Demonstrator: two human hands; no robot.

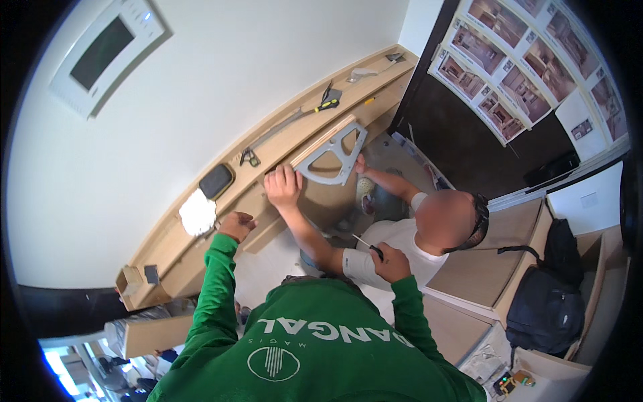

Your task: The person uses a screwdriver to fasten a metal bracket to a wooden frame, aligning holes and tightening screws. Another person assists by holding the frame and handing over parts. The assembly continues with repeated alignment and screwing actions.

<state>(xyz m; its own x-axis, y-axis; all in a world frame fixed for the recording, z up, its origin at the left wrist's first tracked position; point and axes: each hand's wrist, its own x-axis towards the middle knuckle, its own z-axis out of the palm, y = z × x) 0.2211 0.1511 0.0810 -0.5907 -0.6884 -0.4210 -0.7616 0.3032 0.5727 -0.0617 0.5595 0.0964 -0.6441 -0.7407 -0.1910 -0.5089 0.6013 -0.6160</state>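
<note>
My right hand (394,264) is closed around the dark handle of a screwdriver (366,244), its thin shaft pointing up and left. At the wooden ledge unit (268,209), my left hand (238,226) rests by the front edge with fingers loosely apart and nothing visible in them. Just beyond, a co-worker in a white shirt holds a grey metal bracket (328,159) with large cutouts, set along a wooden strip. One of the co-worker's hands (284,186) is at the bracket's left end, the other at its right side.
On the long shelf lie a black case (216,181), a white crumpled item (198,212), a yellow-black tool (327,104) and a small dark clamp-like tool (249,157). A black backpack (546,311) stands at the right by brown cushions (462,295). A wall panel (104,53) hangs upper left.
</note>
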